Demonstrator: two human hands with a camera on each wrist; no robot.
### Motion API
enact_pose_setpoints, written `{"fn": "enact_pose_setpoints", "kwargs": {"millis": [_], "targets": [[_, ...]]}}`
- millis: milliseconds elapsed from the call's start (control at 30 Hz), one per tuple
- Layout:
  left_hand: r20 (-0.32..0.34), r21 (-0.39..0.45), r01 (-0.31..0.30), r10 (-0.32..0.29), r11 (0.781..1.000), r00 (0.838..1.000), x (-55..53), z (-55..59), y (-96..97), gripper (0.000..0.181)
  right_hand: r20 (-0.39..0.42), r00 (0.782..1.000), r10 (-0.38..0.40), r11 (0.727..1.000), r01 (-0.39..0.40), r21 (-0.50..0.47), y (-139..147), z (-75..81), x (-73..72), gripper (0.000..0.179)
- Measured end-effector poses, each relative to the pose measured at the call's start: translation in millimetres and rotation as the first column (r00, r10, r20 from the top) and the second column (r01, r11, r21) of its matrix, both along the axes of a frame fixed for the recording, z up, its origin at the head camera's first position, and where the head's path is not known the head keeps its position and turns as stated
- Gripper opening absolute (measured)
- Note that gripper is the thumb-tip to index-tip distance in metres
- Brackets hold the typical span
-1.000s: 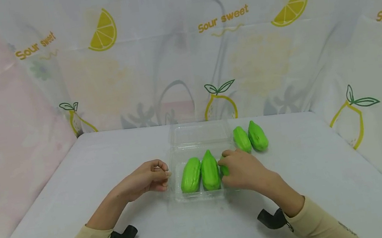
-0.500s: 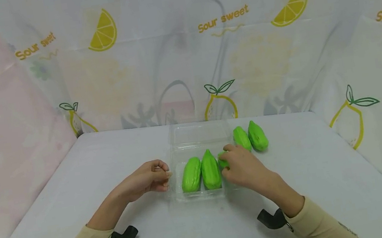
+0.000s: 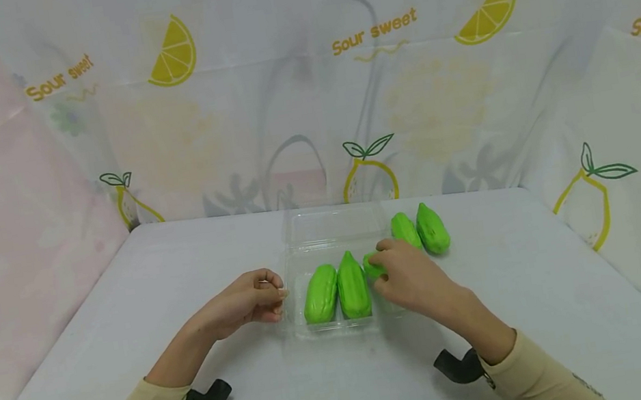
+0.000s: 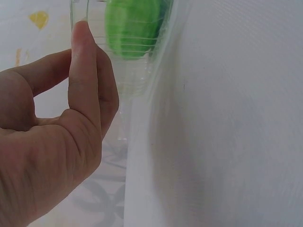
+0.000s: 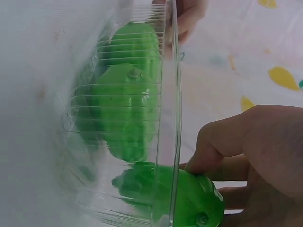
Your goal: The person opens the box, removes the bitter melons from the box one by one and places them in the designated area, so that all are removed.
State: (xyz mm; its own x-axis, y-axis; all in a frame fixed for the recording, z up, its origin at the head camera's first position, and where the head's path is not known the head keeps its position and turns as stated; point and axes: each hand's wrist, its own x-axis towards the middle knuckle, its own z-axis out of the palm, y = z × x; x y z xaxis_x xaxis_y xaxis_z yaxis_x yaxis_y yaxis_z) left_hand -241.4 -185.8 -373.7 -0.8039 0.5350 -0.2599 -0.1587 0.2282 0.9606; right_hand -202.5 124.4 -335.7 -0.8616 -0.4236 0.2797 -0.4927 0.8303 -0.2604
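A clear plastic clamshell box [image 3: 299, 314] stands on the white table, its lid [image 3: 333, 224] folded back. Two glossy green papaya-shaped fruits lie side by side inside, a left one [image 3: 321, 294] and a middle one [image 3: 353, 286]. At the box's left rim, my left hand [image 3: 248, 300] pinches the plastic edge, seen close in the left wrist view. My right hand [image 3: 409, 276] grips a third green papaya-shaped fruit [image 5: 189, 198] between thumb and fingers. That fruit sits at the box's right end, partly over the rim in the right wrist view; my hand hides part of it.
Beyond my right hand, two more green fruits, one nearer the box [image 3: 405, 232] and one farther right [image 3: 433, 229], lie on the white table [image 3: 180, 262]. A printed cloth [image 3: 234, 123] hangs behind. Black curved mounts stick out from both sleeves.
My right hand has shifted slightly away from me, and the fruit in it has moved the same way. My left hand has stayed at the rim.
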Motion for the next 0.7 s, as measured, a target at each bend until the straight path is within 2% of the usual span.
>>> {"fn": "enact_pose_setpoints", "kwargs": {"millis": [200, 400, 700], "targets": [[0.005, 0.004, 0.000, 0.000, 1.000, 1.000, 0.5, -0.2, -0.4, 0.023, -0.025, 1.000, 0.013, 0.999, -0.014, -0.031, 5, 1.7, -2.4, 0.018], [0.008, 0.008, 0.002, -0.002, 1.000, 1.000, 1.0, -0.2, -0.8, 0.022, -0.032, 0.999, 0.008, 0.998, -0.010, -0.062, 9, 6.5, -2.3, 0.033], [0.011, 0.001, -0.003, 0.003, 1.000, 1.000, 0.1, 0.9, 0.1, 0.023, -0.007, 1.000, -0.007, 0.994, 0.006, -0.108, 19, 13.7, -8.2, 0.038]]}}
